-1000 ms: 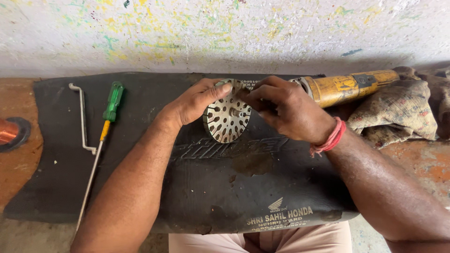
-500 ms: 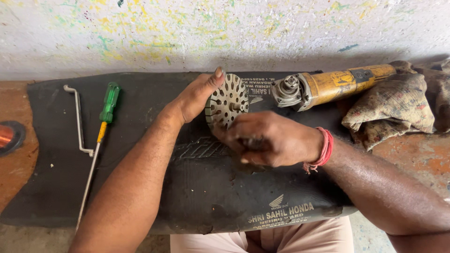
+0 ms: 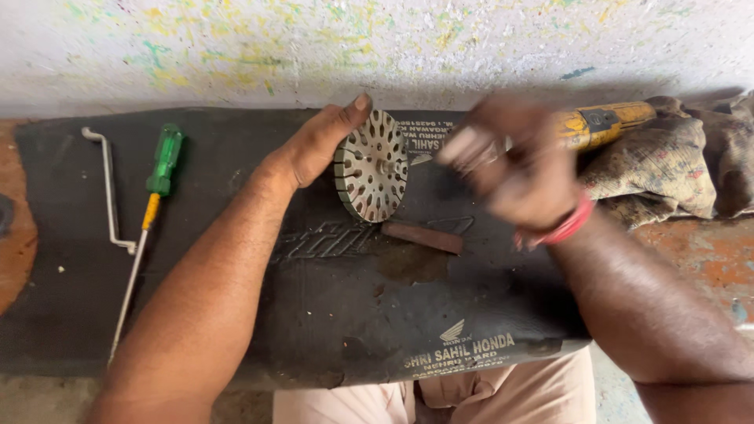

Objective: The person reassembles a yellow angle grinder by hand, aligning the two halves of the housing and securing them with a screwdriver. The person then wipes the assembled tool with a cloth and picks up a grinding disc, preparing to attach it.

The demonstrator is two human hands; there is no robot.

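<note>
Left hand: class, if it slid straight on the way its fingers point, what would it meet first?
The left hand props the perforated metal disc on edge, fingers pointing up and away. Straight on, it would probably meet the paint-speckled wall first, though depth is unclear.

A worn black rubber mat is spread over a rust-stained bench. On the mat, a perforated round metal disc is stood at twelve o'clock, a short brown bar just below it, and a green-handled screwdriver and bent steel rod at nine o'clock. A soiled rag is bunched at two o'clock.

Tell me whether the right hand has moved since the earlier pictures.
Yes. The right hand has lifted off the perforated metal disc and swung right, toward the yellow grinder; it is blurred, with a small brown bar lying below.
</note>
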